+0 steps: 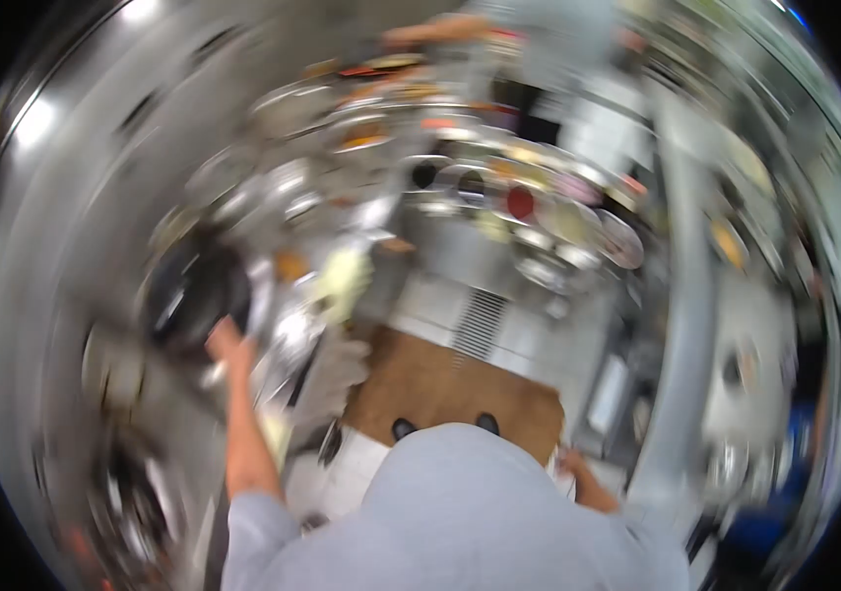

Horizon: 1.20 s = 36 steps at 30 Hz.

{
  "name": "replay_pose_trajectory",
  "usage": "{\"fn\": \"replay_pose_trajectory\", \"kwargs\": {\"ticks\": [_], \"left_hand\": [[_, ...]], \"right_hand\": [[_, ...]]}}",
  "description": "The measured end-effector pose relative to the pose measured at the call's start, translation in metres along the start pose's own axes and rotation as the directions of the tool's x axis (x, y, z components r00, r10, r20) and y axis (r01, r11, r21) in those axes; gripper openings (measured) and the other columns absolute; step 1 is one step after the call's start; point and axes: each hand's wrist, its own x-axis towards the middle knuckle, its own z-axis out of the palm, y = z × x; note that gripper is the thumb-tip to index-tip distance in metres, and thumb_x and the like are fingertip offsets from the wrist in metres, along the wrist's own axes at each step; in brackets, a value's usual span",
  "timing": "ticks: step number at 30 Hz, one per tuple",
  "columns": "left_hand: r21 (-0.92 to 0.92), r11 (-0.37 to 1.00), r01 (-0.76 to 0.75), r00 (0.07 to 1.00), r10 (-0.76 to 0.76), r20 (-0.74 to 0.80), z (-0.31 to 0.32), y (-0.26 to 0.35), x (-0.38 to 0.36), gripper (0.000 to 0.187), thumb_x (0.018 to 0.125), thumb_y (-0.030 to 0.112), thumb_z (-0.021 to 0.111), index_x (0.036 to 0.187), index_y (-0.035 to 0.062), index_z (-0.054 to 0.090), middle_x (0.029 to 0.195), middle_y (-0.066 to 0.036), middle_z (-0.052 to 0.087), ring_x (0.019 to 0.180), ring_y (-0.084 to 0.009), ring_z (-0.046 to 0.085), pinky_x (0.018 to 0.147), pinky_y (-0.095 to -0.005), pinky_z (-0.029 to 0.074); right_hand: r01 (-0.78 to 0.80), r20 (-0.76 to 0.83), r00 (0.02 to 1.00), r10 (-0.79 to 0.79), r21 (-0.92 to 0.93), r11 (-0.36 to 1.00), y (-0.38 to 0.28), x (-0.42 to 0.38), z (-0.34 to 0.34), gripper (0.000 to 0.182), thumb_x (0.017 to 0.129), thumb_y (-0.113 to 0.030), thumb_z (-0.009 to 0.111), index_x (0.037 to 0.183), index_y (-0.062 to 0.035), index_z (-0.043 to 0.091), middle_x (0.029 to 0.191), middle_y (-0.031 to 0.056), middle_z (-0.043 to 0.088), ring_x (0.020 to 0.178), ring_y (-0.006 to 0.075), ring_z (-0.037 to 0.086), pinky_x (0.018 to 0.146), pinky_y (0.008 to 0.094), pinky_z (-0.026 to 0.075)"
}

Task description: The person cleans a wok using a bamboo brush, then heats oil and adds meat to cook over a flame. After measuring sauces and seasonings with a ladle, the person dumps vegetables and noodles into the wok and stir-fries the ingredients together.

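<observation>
My left arm stretches forward to a large black wok [194,291] on the stove at the left. At the wok's near rim, my left hand [229,343] is closed on its edge, blurred by motion. My right hand [572,462] hangs low by my right side, beside the brown floor mat [440,389]. Its fingers look curled around something small and pale that I cannot make out. Just right of the wok are blurred metal containers [292,340] and a pale yellowish cloth-like thing [344,281].
Ahead stands a counter with several round containers of ingredients, one of them red inside [520,203]. A person's arm [440,32] reaches in at the far side. A long steel counter [681,325] runs along the right. A drain grate [480,320] lies in the tiled floor.
</observation>
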Motion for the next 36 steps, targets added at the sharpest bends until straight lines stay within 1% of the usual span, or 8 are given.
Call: {"fn": "replay_pose_trajectory", "kwargs": {"ticks": [2, 6, 14, 19, 23, 29, 33, 36], "left_hand": [[0.050, 0.968, -0.248, 0.877, 0.246, -0.413, 0.088, -0.061, 0.028, 0.093, 0.074, 0.042, 0.069, 0.152, 0.0068, 0.032, 0.157, -0.023, 0.025, 0.148, -0.0403, 0.015, 0.120, -0.0541, 0.009], [-0.340, 0.936, -0.087, 0.995, 0.062, -0.084, 0.040, -0.060, 0.007, 0.096, 0.076, 0.038, 0.075, 0.153, 0.0071, 0.026, 0.161, -0.020, 0.015, 0.149, -0.0381, 0.015, 0.117, -0.0547, 0.023], [-0.315, 0.945, -0.085, 0.980, 0.023, -0.195, 0.012, -0.059, -0.049, 0.077, 0.080, 0.017, 0.072, 0.149, 0.0082, 0.037, 0.160, -0.018, 0.018, 0.147, -0.0390, 0.019, 0.112, -0.0549, 0.030], [-0.399, 0.906, -0.142, 0.967, 0.041, -0.250, 0.006, -0.067, -0.051, 0.072, 0.080, 0.013, 0.072, 0.146, 0.0098, 0.043, 0.161, -0.020, 0.017, 0.145, -0.0426, 0.024, 0.116, -0.0464, 0.028], [-0.421, 0.899, -0.122, 0.976, 0.033, -0.213, -0.004, -0.066, -0.053, 0.067, 0.082, 0.012, 0.070, 0.144, 0.0098, 0.046, 0.161, -0.019, 0.018, 0.146, -0.0405, 0.022, 0.115, -0.0484, 0.029], [-0.569, 0.813, -0.127, 0.948, -0.069, -0.311, -0.018, -0.028, -0.073, 0.036, 0.083, 0.009, 0.068, 0.119, 0.0063, 0.065, 0.135, -0.020, 0.054, 0.123, -0.0387, 0.051, 0.106, -0.0431, 0.040], [-0.869, 0.473, 0.146, 0.977, 0.071, 0.203, -0.011, 0.034, -0.059, 0.023, 0.092, 0.016, 0.063, 0.112, 0.0052, 0.067, 0.114, -0.009, 0.067, 0.102, -0.0205, 0.065, 0.089, -0.0341, 0.051], [-0.910, 0.266, 0.317, 0.898, 0.224, 0.379, 0.011, 0.091, -0.017, 0.027, 0.095, 0.020, 0.060, 0.119, 0.0066, 0.063, 0.117, -0.008, 0.066, 0.103, -0.0182, 0.064, 0.088, -0.0340, 0.052]], "right_hand": [[-0.067, 0.149, 0.987, 0.060, 0.044, 0.997, -0.045, -0.007, -0.004, 0.040, 0.084, -0.030, 0.060, 0.116, -0.0061, 0.064, 0.096, 0.0204, 0.070, 0.076, 0.0354, 0.069, 0.068, 0.0477, 0.054], [-0.095, 0.244, 0.966, 0.089, 0.013, 0.995, -0.124, 0.021, -0.016, 0.042, 0.082, -0.022, 0.061, 0.120, -0.0050, 0.061, 0.092, 0.0180, 0.069, 0.072, 0.0321, 0.068, 0.063, 0.0459, 0.055], [0.003, -0.138, 0.990, 0.005, 0.056, 0.998, -0.263, 0.199, -0.061, 0.054, 0.086, -0.004, 0.056, 0.139, -0.0113, 0.046, 0.074, 0.0103, 0.061, 0.057, 0.0199, 0.062, 0.042, 0.0348, 0.050], [0.259, -0.125, 0.957, -0.260, -0.030, 0.966, -0.471, 0.206, -0.075, 0.059, 0.089, -0.015, 0.062, 0.144, -0.0087, 0.042, 0.079, 0.0090, 0.061, 0.061, 0.0164, 0.062, 0.047, 0.0324, 0.051], [0.512, -0.177, 0.801, -0.571, -0.291, 0.808, -0.565, 0.266, -0.080, 0.062, 0.085, -0.018, 0.069, 0.140, -0.0033, 0.046, 0.101, 0.0176, 0.064, 0.088, 0.0309, 0.065, 0.078, 0.0407, 0.053], [0.545, -0.418, 0.567, -0.710, -0.455, 0.704, -0.675, 0.350, -0.103, 0.062, 0.083, -0.020, 0.071, 0.138, -0.0015, 0.048, 0.123, 0.0252, 0.056, 0.113, 0.0427, 0.054, 0.096, 0.0457, 0.045], [0.539, -0.243, 0.682, -0.690, -0.470, 0.699, -0.712, 0.398, -0.110, 0.064, 0.083, -0.021, 0.071, 0.139, -0.0019, 0.047, 0.118, 0.0247, 0.058, 0.112, 0.0432, 0.054, 0.097, 0.0454, 0.045], [0.298, 0.260, 0.928, -0.266, -0.090, 0.950, -0.731, 0.408, -0.110, 0.041, 0.083, -0.026, 0.072, 0.112, -0.0019, 0.057, 0.090, 0.0177, 0.064, 0.086, 0.0312, 0.066, 0.074, 0.0413, 0.054]]}}
